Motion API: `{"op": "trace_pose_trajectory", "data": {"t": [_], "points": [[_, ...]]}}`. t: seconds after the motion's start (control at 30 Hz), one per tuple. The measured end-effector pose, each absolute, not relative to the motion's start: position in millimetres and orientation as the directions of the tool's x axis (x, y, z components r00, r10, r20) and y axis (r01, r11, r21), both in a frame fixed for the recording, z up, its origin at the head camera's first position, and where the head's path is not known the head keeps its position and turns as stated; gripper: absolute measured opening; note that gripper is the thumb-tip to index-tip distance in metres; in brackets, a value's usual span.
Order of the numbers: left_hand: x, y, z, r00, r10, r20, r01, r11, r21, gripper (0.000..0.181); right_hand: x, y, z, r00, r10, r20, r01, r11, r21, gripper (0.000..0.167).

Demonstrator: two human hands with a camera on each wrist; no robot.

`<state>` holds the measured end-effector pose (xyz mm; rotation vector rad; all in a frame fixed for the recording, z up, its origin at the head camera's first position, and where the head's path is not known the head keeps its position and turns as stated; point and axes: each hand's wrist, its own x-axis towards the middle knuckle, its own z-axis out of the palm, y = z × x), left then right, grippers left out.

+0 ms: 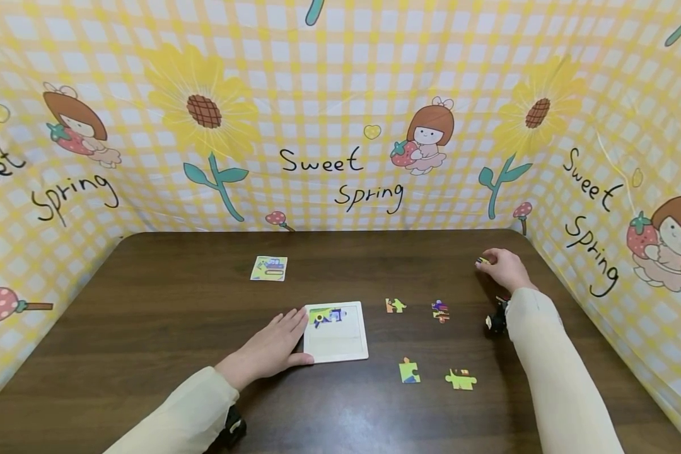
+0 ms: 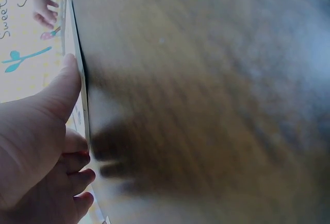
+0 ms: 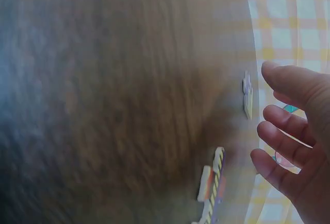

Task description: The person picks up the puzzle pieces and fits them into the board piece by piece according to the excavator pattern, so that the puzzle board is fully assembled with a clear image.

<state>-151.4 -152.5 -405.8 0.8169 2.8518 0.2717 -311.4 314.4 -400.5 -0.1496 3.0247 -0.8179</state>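
My left hand (image 1: 272, 343) lies flat with fingers extended along the left edge of a white puzzle tray (image 1: 335, 345), its thumb at the lower left corner. Joined jigsaw pieces (image 1: 320, 315) fill the upper left of the tray. At the far right of the table, my right hand (image 1: 506, 268) reaches over a small jigsaw piece (image 1: 481, 261). In the right wrist view, its fingers are loosely bent and apart from that piece (image 3: 248, 96). Nearer the wrist lies another piece with a striped edge (image 3: 212, 185), mostly hidden by the arm in the head view.
Between tray and right arm lie loose jigsaw pieces: a green-orange one (image 1: 396, 306), a purple-orange one (image 1: 440, 311), a green-blue one (image 1: 410, 371) and a green one (image 1: 461, 379). A square picture card (image 1: 269, 268) lies behind the tray. A patterned cloth (image 1: 318, 113) surrounds the brown table.
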Motion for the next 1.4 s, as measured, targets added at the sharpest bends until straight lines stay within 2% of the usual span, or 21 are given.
{"op": "trace_pose_trajectory", "data": {"t": [0.37, 0.9, 1.13, 1.4], "points": [[-152, -152, -408, -0.832, 0.546, -0.096, 0.519, 0.828, 0.213, 0.077, -312, 328, -403, -0.994, -0.091, -0.054, -0.058, 0.897, -0.437, 0.049], [-153, -152, -408, -0.829, 0.550, -0.098, 0.522, 0.825, 0.215, 0.077, -308, 325, -401, -0.998, 0.005, -0.057, 0.029, 0.902, -0.431, 0.034], [-153, -152, -408, -0.832, 0.546, -0.094, 0.520, 0.829, 0.205, 0.077, -307, 321, -400, -1.000, -0.017, -0.020, -0.006, 0.901, -0.434, 0.031], [-154, -153, -409, -0.830, 0.550, -0.091, 0.524, 0.826, 0.211, 0.077, -312, 302, -398, -0.992, -0.105, 0.068, -0.125, 0.884, -0.450, 0.030]]}}
